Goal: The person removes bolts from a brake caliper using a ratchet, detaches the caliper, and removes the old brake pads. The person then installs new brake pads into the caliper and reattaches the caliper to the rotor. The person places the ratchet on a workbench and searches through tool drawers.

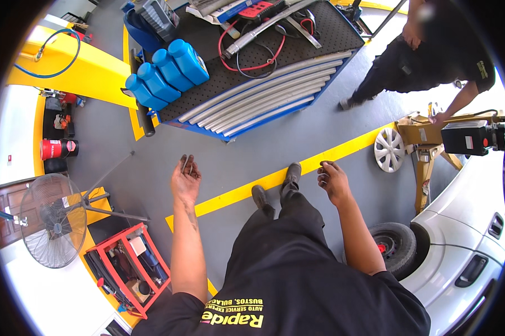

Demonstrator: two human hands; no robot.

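My left hand [187, 177] is raised above the floor, palm up, its fingers darkened with grime and curled in. A thin greyish sliver shows between those fingers, too small to name. Off to the right, my right hand [332, 182] is also raised, its dirty fingers bent toward the palm; whatever they may hold is hidden. Neither hand touches the tool cabinet [263, 92] ahead, which has a blue frame and silver drawer fronts. On its black top stand several blue bottles [174, 67], a red cable [225, 53] and a long metal bar tool [263, 31].
A co-worker [431, 50] in dark clothes stands at the far right by a yellow lift arm [423, 134]. Nearby are a wheel cover [389, 149], a tyre [395, 246] and a silver car [459, 263]. At left stand a fan [54, 221] and a red tool cart [130, 269].
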